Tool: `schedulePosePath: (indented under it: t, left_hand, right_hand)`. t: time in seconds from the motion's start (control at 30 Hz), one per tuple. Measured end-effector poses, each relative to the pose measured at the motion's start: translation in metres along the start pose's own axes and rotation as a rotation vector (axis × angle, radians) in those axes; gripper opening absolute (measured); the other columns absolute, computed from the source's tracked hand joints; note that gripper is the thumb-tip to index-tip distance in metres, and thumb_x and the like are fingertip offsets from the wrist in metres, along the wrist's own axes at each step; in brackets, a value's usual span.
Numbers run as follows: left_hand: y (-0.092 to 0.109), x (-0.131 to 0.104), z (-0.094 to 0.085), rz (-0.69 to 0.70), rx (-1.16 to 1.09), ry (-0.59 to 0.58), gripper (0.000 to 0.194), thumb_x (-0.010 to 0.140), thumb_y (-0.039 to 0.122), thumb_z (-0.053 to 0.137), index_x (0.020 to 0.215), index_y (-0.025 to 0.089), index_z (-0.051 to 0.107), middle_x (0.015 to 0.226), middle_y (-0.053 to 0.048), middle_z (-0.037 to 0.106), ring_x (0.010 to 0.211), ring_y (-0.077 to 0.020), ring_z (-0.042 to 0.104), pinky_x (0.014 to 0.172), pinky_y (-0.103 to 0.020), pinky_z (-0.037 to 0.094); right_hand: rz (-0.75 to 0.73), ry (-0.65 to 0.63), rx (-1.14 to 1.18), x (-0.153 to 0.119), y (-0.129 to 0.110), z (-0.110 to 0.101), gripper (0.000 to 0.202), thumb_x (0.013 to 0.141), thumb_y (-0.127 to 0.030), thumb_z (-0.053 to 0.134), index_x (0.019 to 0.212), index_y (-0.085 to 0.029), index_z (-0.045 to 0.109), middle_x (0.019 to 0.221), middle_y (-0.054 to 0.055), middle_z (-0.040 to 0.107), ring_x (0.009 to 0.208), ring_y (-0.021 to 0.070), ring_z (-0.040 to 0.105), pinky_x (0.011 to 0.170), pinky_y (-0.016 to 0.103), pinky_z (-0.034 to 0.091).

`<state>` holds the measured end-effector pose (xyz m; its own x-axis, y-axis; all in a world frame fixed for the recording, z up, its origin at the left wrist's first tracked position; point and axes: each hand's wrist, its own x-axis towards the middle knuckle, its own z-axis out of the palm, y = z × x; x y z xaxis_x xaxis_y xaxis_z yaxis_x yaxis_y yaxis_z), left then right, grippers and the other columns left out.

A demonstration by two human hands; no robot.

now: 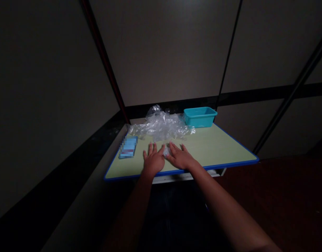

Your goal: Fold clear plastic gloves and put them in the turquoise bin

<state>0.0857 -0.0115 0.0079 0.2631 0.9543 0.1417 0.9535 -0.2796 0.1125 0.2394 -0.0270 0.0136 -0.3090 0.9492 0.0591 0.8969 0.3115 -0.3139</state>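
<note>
My left hand [154, 161] lies on the yellow-green table [223, 147] near its front edge, fingers spread. Beside it, my right hand [180, 157] rests palm down with its fingers stretched forward. A small piece of clear plastic [166, 151] shows between the two hands, touching or nearly touching both; its parts under the hands are hidden. Beyond the fingertips lies a heap of crumpled clear plastic bags [164, 126].
A turquoise basket [200, 121] stands at the back right of the table. A blue, pixelated flat object [128, 147] lies at the left side. Panelled walls [171, 52] rise behind and to the left. The table has a blue edge.
</note>
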Motion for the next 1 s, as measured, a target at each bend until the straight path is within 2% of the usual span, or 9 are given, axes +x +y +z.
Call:
schedulePosePath:
  t: [0.13,0.27,0.43,0.77,1.0]
  left_hand:
    - [-0.0003,-0.0003,0.0007,-0.011,0.013,-0.002,0.05,0.093,0.029,0.036,0.142,0.035,0.043,0.158,-0.006,0.029,0.148,-0.028,0.009,0.114,-0.06,0.017]
    - [-0.0006,0.0008,0.0016,-0.02,0.016,-0.004,0.052,0.092,0.028,0.039,0.143,0.036,0.042,0.158,-0.007,0.029,0.148,-0.0285,0.011,0.114,-0.059,0.019]
    - [-0.0007,0.0005,0.0039,-0.029,0.031,0.011,0.053,0.091,0.028,0.041,0.143,0.036,0.041,0.158,-0.008,0.027,0.148,-0.0306,0.008,0.113,-0.061,0.018]
    - [0.0012,-0.0008,0.0004,-0.078,0.1,-0.014,0.051,0.093,0.032,0.041,0.143,0.041,0.039,0.16,-0.009,0.021,0.148,-0.0347,0.003,0.11,-0.068,0.016]
    - [0.0007,0.0016,-0.0015,-0.121,0.132,-0.093,0.047,0.098,0.037,0.033,0.144,0.042,0.036,0.161,-0.007,0.018,0.148,-0.0321,0.003,0.111,-0.066,0.017]
  right_hand:
    - [0.039,0.033,0.042,0.0025,0.0024,0.0027,0.067,0.098,-0.04,0.022,0.152,-0.001,0.012,0.157,0.019,0.02,0.146,0.0217,0.021,0.118,0.052,0.009]
    - [0.055,0.079,0.053,0.0053,0.0055,0.0061,0.063,0.096,-0.026,0.027,0.151,0.001,0.014,0.155,0.02,0.025,0.144,0.0209,0.028,0.118,0.049,0.013]
    - [0.075,0.081,0.013,0.0048,0.0052,0.0065,0.065,0.088,-0.015,0.032,0.151,-0.001,0.018,0.155,0.02,0.024,0.145,0.0201,0.025,0.118,0.05,0.013]
    - [0.097,0.071,0.055,0.0033,0.0012,0.003,0.07,0.083,-0.01,0.033,0.151,-0.003,0.019,0.154,0.016,0.031,0.144,0.0184,0.026,0.118,0.054,0.006]
    - [0.044,0.049,0.06,0.0031,0.0049,0.0055,0.065,0.086,-0.007,0.026,0.151,-0.006,0.022,0.155,0.015,0.028,0.144,0.0206,0.026,0.117,0.055,0.009]
